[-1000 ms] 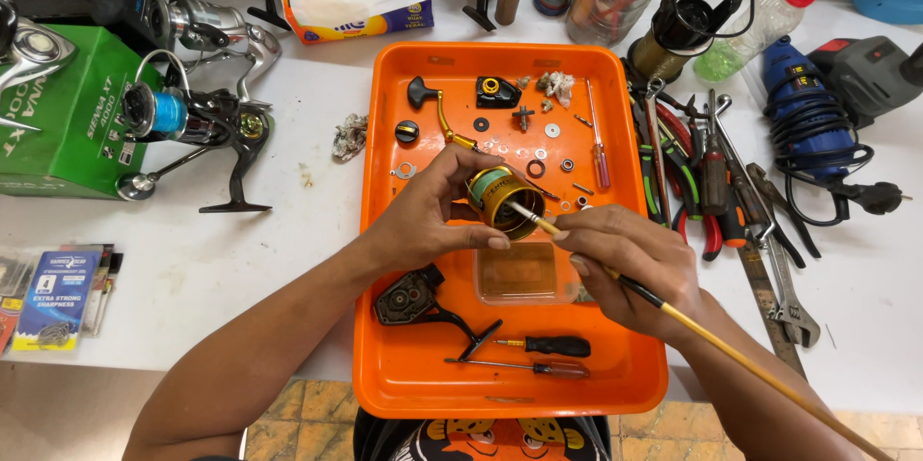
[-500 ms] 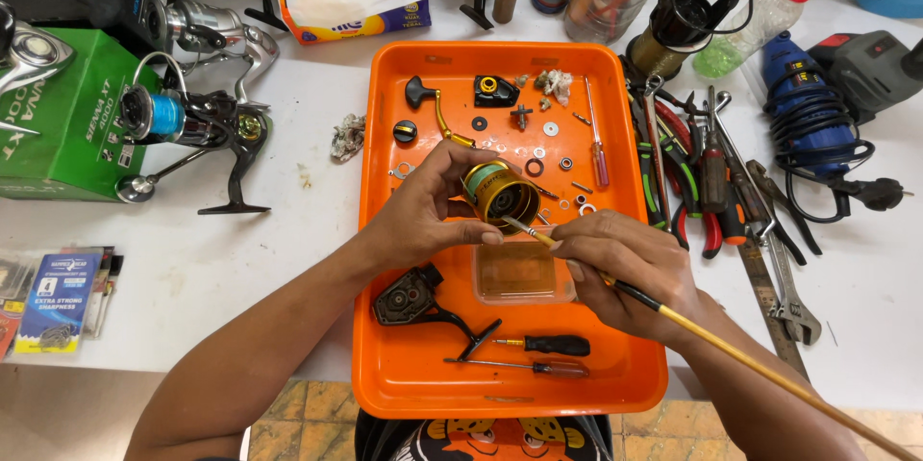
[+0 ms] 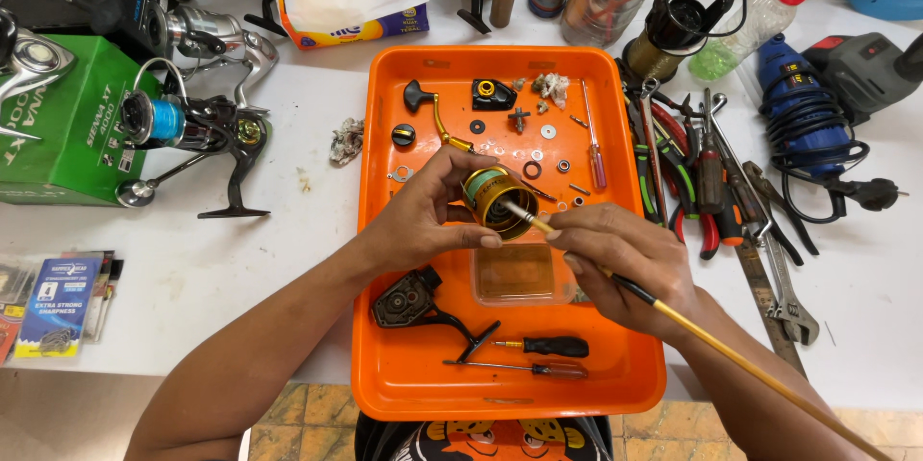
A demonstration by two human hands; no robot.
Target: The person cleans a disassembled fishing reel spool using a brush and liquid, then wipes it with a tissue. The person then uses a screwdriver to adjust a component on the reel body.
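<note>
Right now your left hand [image 3: 423,221] grips the gold spool [image 3: 497,199] above the orange tray [image 3: 385,365], its open end facing your right hand [image 3: 625,264], which pinches a thin paintbrush [image 3: 673,317], bristles touching the spool's rim.

Paintbrush [image 3: 673,315], right hand [image 3: 625,264]: bristle tip now back inside the open mouth of the gold spool [image 3: 500,201]; half a second ago it had dropped to just below the spool's lower rim, and a second ago it sat inside as now.

Right hand: risen slightly toward the spool from its lower position over the clear plastic dish [image 3: 516,274].

Gold spool, left hand [image 3: 423,216]: open end turned a little more toward the right hand than half a second ago; grip unaltered.
</note>
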